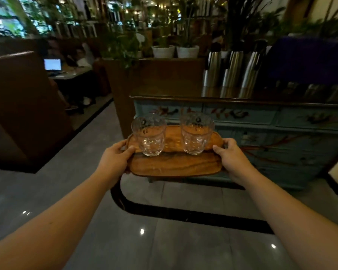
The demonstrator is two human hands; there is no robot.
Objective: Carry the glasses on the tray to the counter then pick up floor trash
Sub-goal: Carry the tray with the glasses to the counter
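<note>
A wooden oval tray point(174, 164) is held level in front of me, above the grey floor. Two clear empty glasses stand upright on it: the left glass point(149, 135) and the right glass point(196, 133). My left hand point(115, 157) grips the tray's left end, thumb on top. My right hand point(231, 154) grips its right end the same way. Just beyond the tray stands the counter point(183, 92), a dark glossy top on a pale blue painted cabinet point(281, 133). No floor trash shows in view.
Three steel thermos jugs point(232, 69) stand on the counter's back right. White plant pots point(175, 51) sit on a wooden divider behind it. At left is a brown booth point(18, 106) with seated people and a laptop point(52, 64). A black curved strip point(183, 213) crosses the tiled floor.
</note>
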